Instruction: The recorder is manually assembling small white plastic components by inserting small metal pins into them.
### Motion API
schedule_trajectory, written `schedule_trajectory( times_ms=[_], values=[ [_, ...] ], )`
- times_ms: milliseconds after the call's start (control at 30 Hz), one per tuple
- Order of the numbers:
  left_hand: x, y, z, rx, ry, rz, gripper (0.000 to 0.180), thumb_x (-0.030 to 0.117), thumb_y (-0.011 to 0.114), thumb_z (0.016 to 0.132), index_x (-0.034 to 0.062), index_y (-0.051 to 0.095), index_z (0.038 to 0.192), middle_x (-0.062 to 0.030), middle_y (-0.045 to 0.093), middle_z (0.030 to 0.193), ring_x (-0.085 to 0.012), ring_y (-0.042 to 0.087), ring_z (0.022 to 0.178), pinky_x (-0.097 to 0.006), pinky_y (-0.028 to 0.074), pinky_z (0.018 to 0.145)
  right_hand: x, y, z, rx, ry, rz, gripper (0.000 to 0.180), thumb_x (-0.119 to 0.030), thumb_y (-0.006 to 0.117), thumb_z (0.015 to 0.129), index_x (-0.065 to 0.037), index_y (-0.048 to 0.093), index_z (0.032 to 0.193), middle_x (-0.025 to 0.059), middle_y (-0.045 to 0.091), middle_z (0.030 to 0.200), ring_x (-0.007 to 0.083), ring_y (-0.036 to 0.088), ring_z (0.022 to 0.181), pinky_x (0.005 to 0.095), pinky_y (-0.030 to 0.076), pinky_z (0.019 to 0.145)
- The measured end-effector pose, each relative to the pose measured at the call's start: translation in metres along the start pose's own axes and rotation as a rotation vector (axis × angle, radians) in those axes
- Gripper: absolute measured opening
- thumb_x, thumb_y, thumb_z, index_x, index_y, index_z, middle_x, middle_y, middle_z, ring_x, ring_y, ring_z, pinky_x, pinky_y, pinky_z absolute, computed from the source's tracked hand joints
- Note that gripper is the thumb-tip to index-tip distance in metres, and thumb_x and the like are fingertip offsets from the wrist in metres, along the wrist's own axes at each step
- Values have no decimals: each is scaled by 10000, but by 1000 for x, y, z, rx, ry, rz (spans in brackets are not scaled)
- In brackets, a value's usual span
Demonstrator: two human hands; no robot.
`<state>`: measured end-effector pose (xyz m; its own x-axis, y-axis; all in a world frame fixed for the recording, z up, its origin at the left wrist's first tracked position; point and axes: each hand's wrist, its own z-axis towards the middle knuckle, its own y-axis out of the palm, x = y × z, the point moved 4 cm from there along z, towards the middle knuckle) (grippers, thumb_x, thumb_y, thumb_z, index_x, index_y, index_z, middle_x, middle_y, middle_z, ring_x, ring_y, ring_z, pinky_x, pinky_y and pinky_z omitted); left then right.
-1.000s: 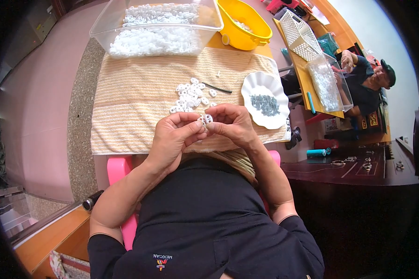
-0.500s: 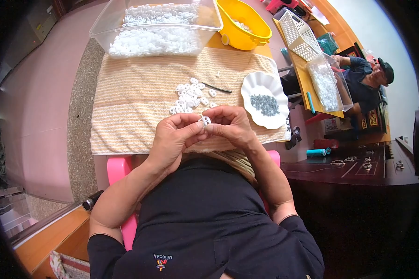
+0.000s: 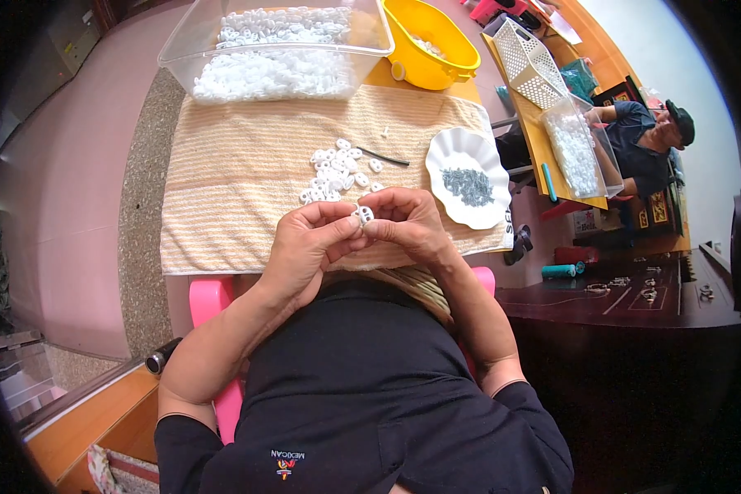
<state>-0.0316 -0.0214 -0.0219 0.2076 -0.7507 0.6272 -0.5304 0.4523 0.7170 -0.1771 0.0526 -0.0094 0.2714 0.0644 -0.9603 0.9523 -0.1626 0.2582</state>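
My left hand (image 3: 309, 240) and my right hand (image 3: 407, 222) meet above the near edge of a striped beige towel (image 3: 230, 181). Between their fingertips they pinch one small white plastic ring part (image 3: 363, 216). Just beyond the hands a loose pile of the same white parts (image 3: 333, 171) lies on the towel, with a thin dark tool (image 3: 384, 156) beside it. To the right stands a white scalloped dish (image 3: 450, 152) holding small grey metal pieces (image 3: 468, 184).
A clear tub of white parts (image 3: 272, 58) and a yellow bowl (image 3: 432, 41) stand at the table's far edge. Another person (image 3: 646, 140) sits at the right by a clear bin (image 3: 580, 148) and a white basket (image 3: 531, 53). A pink stool (image 3: 210, 296) is under me.
Both hands stay in place with the white part between them; only the fingers shift slightly.
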Motion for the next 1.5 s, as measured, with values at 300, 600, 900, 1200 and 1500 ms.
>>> schedule_trajectory(
  times_ms=[300, 600, 900, 1200, 1500],
  values=[
    [-1, 0, 1, 10, -19, -26, 189, 57, 664, 871, -6, 631, 1047, -99, 679, 952, -158, 667, 790, -263, 580, 737, 1, 1, -1, 7, -28, 15, 305, 21, 667, 844, 76, 593, 1135, 144, 678, 954, 195, 684, 822, 305, 586, 730],
    [-1, 1, 1, -47, -56, -85, 205, 66, 656, 880, 24, 626, 1078, -84, 681, 927, -154, 671, 790, -261, 586, 742, -3, 2, -3, 8, -44, 33, 306, 5, 690, 828, 73, 606, 1114, 130, 659, 994, 195, 667, 874, 300, 569, 773],
    [5, 9, -2, -119, -88, -77, 99, 81, 670, 879, 35, 608, 940, -63, 667, 908, -137, 661, 791, -259, 575, 744, -7, 6, -2, -49, -202, 26, 286, 3, 723, 784, 37, 652, 1059, 83, 550, 1042, 136, 556, 936, 253, 481, 808],
    [2, 10, -3, -153, -72, -72, 86, 86, 674, 878, 45, 609, 917, -54, 665, 889, -126, 652, 789, -261, 566, 756, -7, 4, -4, -61, -245, -22, 300, 24, 730, 767, 19, 669, 1061, 97, 561, 1061, 147, 551, 949, 257, 462, 806],
    [0, 13, -6, -193, -47, -63, 85, 82, 682, 872, 52, 605, 893, -50, 662, 860, -125, 648, 793, -269, 568, 745, -14, 9, -8, -79, -309, -127, 308, -29, 761, 761, 3, 680, 1056, 95, 578, 1026, 139, 544, 930, 238, 440, 770]
  ],
)
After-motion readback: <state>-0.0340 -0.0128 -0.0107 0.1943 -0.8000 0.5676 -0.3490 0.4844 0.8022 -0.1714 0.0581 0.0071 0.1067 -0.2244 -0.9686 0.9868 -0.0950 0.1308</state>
